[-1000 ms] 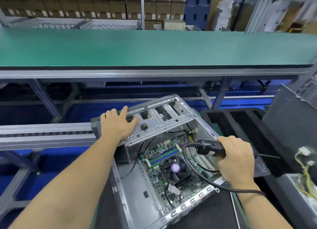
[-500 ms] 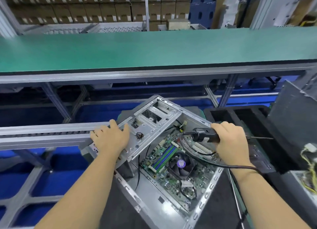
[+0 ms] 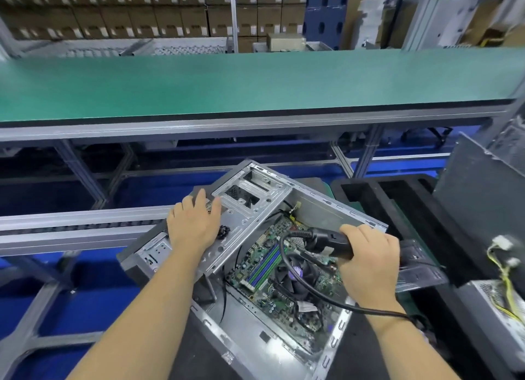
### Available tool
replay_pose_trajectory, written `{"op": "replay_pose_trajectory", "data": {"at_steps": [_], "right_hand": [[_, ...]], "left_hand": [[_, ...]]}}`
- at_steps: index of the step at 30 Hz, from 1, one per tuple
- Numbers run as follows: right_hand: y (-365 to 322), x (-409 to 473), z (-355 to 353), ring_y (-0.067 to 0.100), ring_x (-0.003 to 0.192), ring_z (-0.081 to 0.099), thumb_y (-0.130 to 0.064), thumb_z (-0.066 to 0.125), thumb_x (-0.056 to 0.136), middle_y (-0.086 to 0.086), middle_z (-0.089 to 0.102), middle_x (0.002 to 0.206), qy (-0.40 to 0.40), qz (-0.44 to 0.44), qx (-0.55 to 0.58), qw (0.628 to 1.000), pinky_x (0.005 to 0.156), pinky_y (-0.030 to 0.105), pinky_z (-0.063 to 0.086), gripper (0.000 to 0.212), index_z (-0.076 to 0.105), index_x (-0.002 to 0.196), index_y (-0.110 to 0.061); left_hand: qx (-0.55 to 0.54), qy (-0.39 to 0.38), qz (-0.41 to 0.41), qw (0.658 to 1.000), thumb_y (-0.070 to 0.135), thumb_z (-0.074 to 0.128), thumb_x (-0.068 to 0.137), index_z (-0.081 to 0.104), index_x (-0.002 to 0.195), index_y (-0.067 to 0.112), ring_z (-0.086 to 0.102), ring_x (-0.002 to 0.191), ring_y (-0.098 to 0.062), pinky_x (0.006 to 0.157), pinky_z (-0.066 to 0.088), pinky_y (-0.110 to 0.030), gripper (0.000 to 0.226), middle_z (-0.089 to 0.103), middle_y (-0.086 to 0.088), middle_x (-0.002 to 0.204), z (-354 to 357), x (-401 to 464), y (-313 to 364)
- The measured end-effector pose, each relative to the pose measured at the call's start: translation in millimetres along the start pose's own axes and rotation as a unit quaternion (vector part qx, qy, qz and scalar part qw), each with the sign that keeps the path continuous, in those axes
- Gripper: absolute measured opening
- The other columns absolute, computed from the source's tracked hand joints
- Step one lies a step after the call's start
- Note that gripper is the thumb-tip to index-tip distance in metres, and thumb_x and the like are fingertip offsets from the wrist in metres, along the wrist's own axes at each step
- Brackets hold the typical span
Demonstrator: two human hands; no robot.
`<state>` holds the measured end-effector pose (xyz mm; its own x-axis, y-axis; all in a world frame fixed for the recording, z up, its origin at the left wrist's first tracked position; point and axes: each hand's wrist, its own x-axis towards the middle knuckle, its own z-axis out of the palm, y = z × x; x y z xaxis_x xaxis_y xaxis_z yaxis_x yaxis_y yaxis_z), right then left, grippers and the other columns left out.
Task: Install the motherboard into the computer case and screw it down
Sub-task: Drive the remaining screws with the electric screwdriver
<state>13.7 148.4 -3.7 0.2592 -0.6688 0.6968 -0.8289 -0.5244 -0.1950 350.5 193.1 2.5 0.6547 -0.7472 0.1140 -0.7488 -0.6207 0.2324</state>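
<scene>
Motherboard (image 3: pixel 287 277) seated flat in the case (image 3: pixel 318 209), fan (image 3: pixel 298 274) near its middle, green memory slots beside that. Left hand (image 3: pixel 193 226) spread flat, fingers straight, pressing on the drive cage (image 3: pixel 250 203) at the case's far end. Right hand (image 3: pixel 369 263) wrapped tight around the black driver (image 3: pixel 326 240), held level above the board's right side, bit hidden behind the hand. Driver cord (image 3: pixel 287 268) looping down across the fan and out under the right wrist. Case lying askew on the dark mat (image 3: pixel 199 357), one corner hanging toward the rail (image 3: pixel 71 226). Likely risks: cord snagging on the fan or a connector when the tool swings down; case sliding or pivoting if the bracing palm eases off; bit skating off a screw head onto the board if brought in at a slant. Screws themselves too small to make out. Just right of the case, a black tray (image 3: pixel 369 192), then a grey panel (image 3: pixel 477 186) leaning upright and a power supply (image 3: pixel 494 303) with yellow wires, crowding the right elbow's room. Beyond, a green bench (image 3: pixel 255 87) and stacked cartons (image 3: pixel 142 10).
</scene>
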Motion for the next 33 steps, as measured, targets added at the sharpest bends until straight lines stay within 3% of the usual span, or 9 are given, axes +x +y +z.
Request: {"op": "replay_pose_trajectory", "data": {"at_steps": [8,11,13,16,18,20,25,29,33], "right_hand": [[9,33,-4,0.037,0.078,0.065,0.006,0.079,0.065,0.008,0.069,0.083,-0.069,0.01,0.048,0.996,0.069,0.042,0.047,0.038,0.073,0.098,-0.011],[12,36,-17,0.024,0.073,0.062,-0.022,0.073,0.085,-0.01,0.063,0.08,-0.072,0.189,0.163,0.966,0.063,0.035,0.048,0.024,0.054,0.096,-0.033],[22,39,-25,0.024,0.067,0.059,-0.028,0.074,0.087,-0.014,0.057,0.077,-0.017,0.275,0.219,0.936,0.06,0.033,0.043,0.04,0.036,0.094,-0.039],[43,44,-36,0.034,0.073,0.065,-0.02,0.08,0.083,0.007,0.064,0.091,-0.013,0.356,0.303,0.884,0.063,0.045,0.052,0.056,0.028,0.104,-0.031],[53,42,-38,0.04,0.086,0.067,-0.023,0.084,0.082,0.015,0.063,0.102,-0.048,0.415,0.335,0.845,0.074,0.053,0.057,0.058,0.032,0.109,-0.025],[58,33,-35,0.037,0.094,0.067,-0.029,0.088,0.078,0.009,0.063,0.101,-0.07,0.458,0.328,0.823,0.077,0.05,0.057,0.055,0.042,0.107,-0.02],[65,2,-16,0.03,0.073,0.067,-0.027,0.087,0.081,0.01,0.067,0.09,-0.063,0.561,0.385,0.73,0.058,0.046,0.062,0.034,0.064,0.101,-0.012],[66,-19,0,0.032,0.087,0.068,-0.039,0.077,0.09,0.012,0.074,0.092,-0.16,0.557,0.334,0.743,0.086,0.051,0.058,0.026,0.072,0.096,-0.015],[77,-16,2,0.032,0.072,0.066,-0.027,0.074,0.094,0.017,0.072,0.088,-0.18,0.578,0.398,0.69,0.067,0.042,0.058,0.019,0.072,0.1,-0.008]], "left_hand": [[0.0,0.003,-0.068,0.998,0.065,0.006,0.095,0.027,0.154,0.023,0.036,0.136,-0.036,0.113,0.023,-0.052,0.075,0.041,-0.014,0.151,-4,-29,0],[0.009,0.0,-0.068,0.998,0.065,0.006,0.095,0.026,0.154,0.023,0.036,0.135,-0.037,0.112,0.022,-0.052,0.075,0.04,-0.015,0.151,-5,-27,2],[0.014,-0.002,-0.071,0.997,0.065,0.006,0.094,0.027,0.153,0.023,0.037,0.135,-0.037,0.111,0.023,-0.053,0.075,0.041,-0.015,0.15,-5,-26,2],[0.016,-0.002,-0.07,0.997,0.065,0.007,0.095,0.027,0.153,0.023,0.037,0.134,-0.038,0.111,0.023,-0.054,0.075,0.041,-0.016,0.149,-5,-28,3],[0.017,-0.002,-0.071,0.997,0.064,0.007,0.095,0.026,0.153,0.023,0.036,0.135,-0.038,0.111,0.022,-0.054,0.074,0.04,-0.016,0.15,-6,-29,3],[0.016,-0.004,-0.071,0.997,0.064,0.006,0.095,0.025,0.154,0.023,0.034,0.136,-0.038,0.112,0.022,-0.054,0.074,0.037,-0.016,0.152,-7,-29,4],[0.009,-0.005,-0.072,0.997,0.063,0.007,0.096,0.025,0.154,0.022,0.033,0.137,-0.037,0.113,0.02,-0.053,0.073,0.037,-0.016,0.152,-9,-30,4],[0.01,-0.004,-0.07,0.997,0.064,0.006,0.096,0.026,0.153,0.022,0.033,0.137,-0.037,0.113,0.021,-0.053,0.074,0.038,-0.016,0.151,-9,-29,5],[0.013,-0.005,-0.07,0.997,0.065,0.006,0.095,0.026,0.153,0.023,0.034,0.136,-0.038,0.112,0.021,-0.054,0.074,0.038,-0.016,0.151,-7,-29,4]]}}
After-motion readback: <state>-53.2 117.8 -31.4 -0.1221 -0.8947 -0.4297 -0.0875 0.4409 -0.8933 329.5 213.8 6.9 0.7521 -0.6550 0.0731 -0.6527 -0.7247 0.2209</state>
